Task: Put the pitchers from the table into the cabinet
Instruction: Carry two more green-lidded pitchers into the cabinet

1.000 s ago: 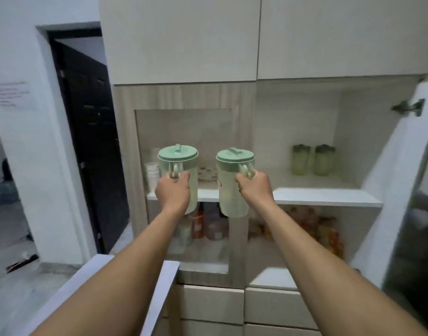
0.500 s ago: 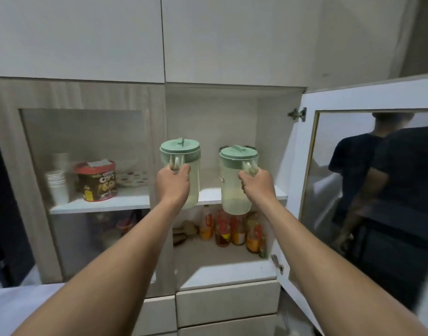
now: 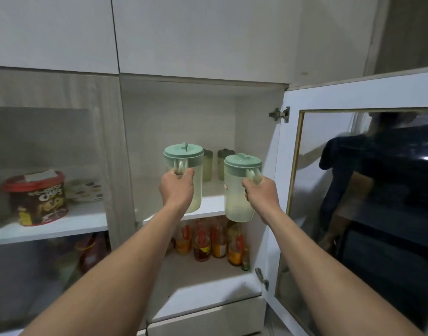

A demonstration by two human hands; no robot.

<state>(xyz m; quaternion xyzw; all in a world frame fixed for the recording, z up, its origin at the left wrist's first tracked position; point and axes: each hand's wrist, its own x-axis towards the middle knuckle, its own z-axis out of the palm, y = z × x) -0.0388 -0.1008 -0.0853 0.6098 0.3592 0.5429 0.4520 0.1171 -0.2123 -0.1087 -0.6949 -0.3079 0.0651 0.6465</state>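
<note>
Left hand (image 3: 177,187) clenched on left pitcher (image 3: 184,175) handle above the shelf (image 3: 210,206), right hand (image 3: 260,197) gripping right pitcher (image 3: 239,187) handle just before its edge

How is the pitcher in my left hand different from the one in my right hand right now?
The left pitcher is held higher, its base over the upper shelf; the right pitcher hangs lower, its base below the shelf's front edge. The right pitcher shows a small red mark on its side; none shows on the left pitcher. The left hand hides much of its pitcher; the right hand grips from the side. Both are pale, translucent, green-lidded, upright, held by the handle.
</note>
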